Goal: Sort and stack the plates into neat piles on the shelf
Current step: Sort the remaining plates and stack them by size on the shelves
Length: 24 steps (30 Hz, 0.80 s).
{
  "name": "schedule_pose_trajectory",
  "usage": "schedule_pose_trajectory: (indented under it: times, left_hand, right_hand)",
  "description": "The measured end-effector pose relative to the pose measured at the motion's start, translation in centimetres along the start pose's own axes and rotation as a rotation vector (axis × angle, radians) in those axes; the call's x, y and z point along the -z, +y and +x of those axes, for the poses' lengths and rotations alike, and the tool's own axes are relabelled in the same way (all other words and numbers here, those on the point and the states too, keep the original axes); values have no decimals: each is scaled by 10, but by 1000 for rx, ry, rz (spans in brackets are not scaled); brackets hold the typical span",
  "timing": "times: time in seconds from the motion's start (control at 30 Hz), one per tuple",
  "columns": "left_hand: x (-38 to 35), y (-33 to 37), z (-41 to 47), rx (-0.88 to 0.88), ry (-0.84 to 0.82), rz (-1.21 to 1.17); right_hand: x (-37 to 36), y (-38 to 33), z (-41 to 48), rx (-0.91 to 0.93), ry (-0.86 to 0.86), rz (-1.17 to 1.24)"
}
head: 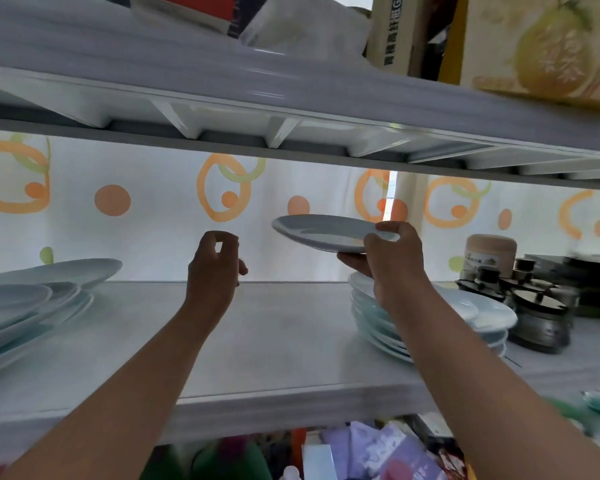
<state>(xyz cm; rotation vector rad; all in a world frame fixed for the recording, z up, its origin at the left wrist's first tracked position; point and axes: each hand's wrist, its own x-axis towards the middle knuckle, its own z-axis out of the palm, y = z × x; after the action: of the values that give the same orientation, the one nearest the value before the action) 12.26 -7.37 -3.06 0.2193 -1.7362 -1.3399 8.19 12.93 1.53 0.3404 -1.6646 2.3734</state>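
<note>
At centre right we pinch a plate [321, 232] by its rim in our right hand [392, 258] above the ragged right pile [482, 317] on the shelf [274, 341], left hand [215, 268] curled on nothing at centre, left pile [32, 306] ragged too, so we judge sorting roughly midway.

I make out dark Chinese characters and a letter G on the tan box [392, 32], top right; the jar [489, 254] label at right is too blurred.
</note>
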Motion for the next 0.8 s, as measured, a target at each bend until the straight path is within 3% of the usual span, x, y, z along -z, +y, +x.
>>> schedule_pose_trajectory:
  times: [0.43,0.8]
  left_hand:
    - [-101,35,-56,-6,-295,-6]
    - [-123,37,-70,2,-340,38]
  right_hand:
    - [111,-12,16,-15,274,-185]
    - [129,6,20,-38,244,-406]
